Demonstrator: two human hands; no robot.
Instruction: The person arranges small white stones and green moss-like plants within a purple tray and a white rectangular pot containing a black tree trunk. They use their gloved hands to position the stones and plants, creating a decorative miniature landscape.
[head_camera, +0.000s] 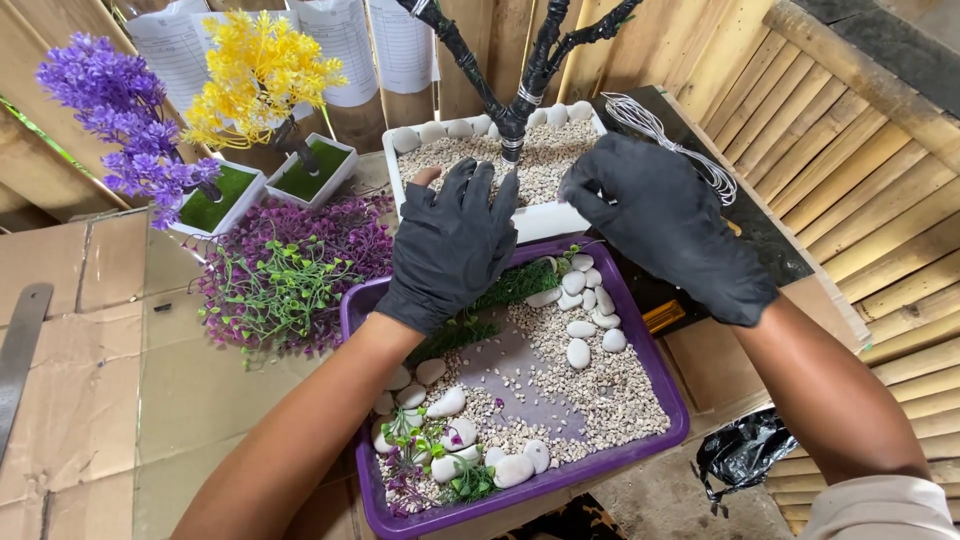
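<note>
Purple plastic tray (660, 385) of pale gravel and smooth white stones sits closest, and just beyond it both black-gloved hands work at the white rectangular planter (545, 218) filled with gravel, a black-wrapped wire tree trunk (513, 125) rising from it. Left hand (452, 240) lies spread, fingers apart, on the planter's near rim; right hand (665, 225) pinches together at the right edge. Gravel-laden, it looks heavy and rigid — best held by the rim walls.

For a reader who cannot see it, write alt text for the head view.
Two black-gloved hands, left hand and right hand, rest on a white planter of gravel holding a black-wrapped trunk. A purple tray of pebbles sits nearer, with purple and yellow artificial trees left.
</note>
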